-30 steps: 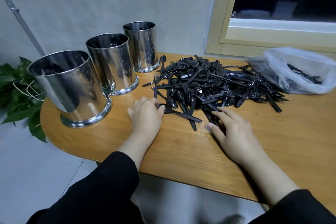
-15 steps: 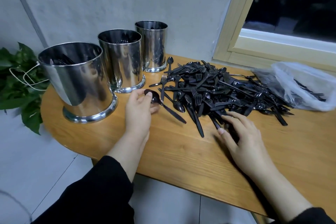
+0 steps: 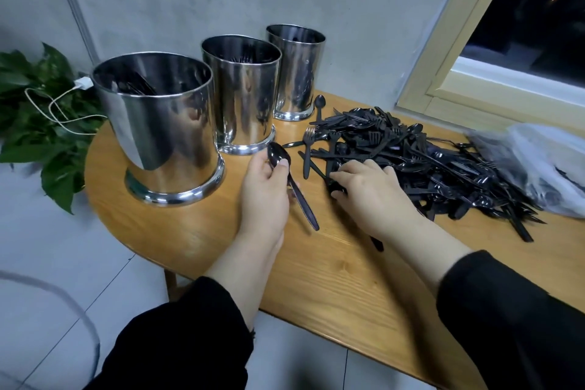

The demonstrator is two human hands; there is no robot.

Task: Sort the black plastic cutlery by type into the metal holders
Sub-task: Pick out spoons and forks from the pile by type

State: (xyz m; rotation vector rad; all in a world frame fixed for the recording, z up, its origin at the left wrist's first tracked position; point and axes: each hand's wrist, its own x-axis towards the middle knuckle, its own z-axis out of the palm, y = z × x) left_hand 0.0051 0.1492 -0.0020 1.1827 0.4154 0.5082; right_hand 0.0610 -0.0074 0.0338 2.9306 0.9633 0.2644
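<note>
My left hand (image 3: 264,196) pinches a black plastic spoon (image 3: 278,157) just below its bowl, handle pointing toward me over the table. My right hand (image 3: 368,191) lies on the near left edge of the heap of black cutlery (image 3: 421,155), fingers curled among the pieces; what they hold is hidden. Three metal holders stand in a row at the left: the near one (image 3: 164,133) with dark cutlery inside, the middle one (image 3: 242,95) showing fork tips, the far one (image 3: 296,73). A lone spoon (image 3: 319,106) lies beside the far holder.
The wooden table (image 3: 316,279) has a rounded left end. A clear plastic bag (image 3: 538,165) with more cutlery lies at the right edge. A green plant (image 3: 38,123) with a white charger cable sits left of the table. A window frame (image 3: 449,73) stands behind the heap.
My left hand has lifted the spoon off the table and drawn it toward the holders. My right hand has moved left and forward into the near edge of the heap. The view has shifted.
</note>
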